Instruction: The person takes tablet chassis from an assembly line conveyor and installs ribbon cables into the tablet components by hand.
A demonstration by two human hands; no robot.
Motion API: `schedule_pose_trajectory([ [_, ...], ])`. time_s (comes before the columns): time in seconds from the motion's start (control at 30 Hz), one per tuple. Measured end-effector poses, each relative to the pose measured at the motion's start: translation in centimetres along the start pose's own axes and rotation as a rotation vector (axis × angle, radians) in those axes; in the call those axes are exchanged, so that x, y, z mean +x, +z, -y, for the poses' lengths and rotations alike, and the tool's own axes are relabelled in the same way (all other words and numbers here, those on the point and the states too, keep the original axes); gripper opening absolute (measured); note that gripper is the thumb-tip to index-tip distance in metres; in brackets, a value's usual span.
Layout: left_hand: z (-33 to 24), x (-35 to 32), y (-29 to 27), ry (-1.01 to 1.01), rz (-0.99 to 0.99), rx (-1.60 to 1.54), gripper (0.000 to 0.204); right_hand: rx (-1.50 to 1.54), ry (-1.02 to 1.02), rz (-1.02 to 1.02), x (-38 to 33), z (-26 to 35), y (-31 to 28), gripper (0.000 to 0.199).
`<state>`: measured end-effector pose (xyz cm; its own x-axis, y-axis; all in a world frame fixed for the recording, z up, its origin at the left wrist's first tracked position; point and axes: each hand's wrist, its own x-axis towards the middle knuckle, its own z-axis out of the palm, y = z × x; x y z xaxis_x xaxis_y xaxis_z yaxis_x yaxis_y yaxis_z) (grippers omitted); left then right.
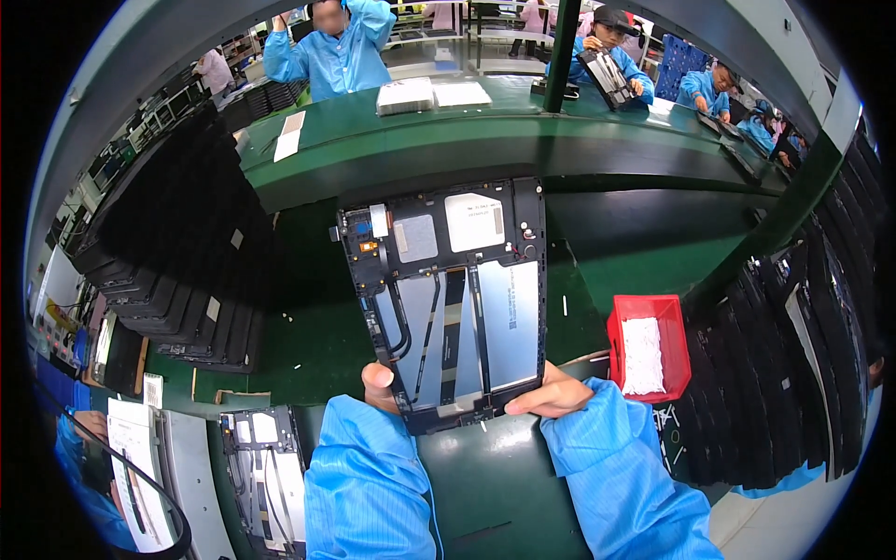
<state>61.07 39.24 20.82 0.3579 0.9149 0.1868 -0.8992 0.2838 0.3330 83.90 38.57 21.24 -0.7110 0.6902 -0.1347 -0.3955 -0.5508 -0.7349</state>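
Between my two hands I hold up an opened tablet chassis (464,327), a black frame with bare silvery panels, dark ribbon cables and small boards along its top. My left hand (379,385) grips its lower left edge, the thumb showing and the other fingers hidden behind. At the lower right corner my right hand (551,392) pinches it, thumb on the front. The chassis is tilted slightly, above the green bench (476,485). A second, similar chassis (264,476) lies on the bench left of my left sleeve.
A tall stack of black trays (177,252) rises on the left, and more dark stacked trays (747,373) stand at right. A red bin (686,350) holds small white pieces. Across a green shelf (373,140), people in blue work. Another person's hand (91,425) is at far left.
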Motion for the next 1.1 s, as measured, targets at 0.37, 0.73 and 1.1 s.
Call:
schedule_pose_trajectory([
  [0.37, 0.1, 1.6, -0.9, -0.021, -0.010, -0.005, 0.074, 0.034, -0.021, -0.030, -0.4, 0.1, -0.3, 0.073],
  [0.73, -0.1, 1.9, -1.7, -0.061, 0.033, -0.136, 0.070, 0.099, 0.014, -0.073, -0.6, 0.4, 0.2, 0.075],
  [1.1, 0.2, 1.5, -1.3, -0.046, -0.047, 0.012, 0.077, 0.060, -0.009, -0.069, -0.6, 0.4, 0.1, 0.076],
])
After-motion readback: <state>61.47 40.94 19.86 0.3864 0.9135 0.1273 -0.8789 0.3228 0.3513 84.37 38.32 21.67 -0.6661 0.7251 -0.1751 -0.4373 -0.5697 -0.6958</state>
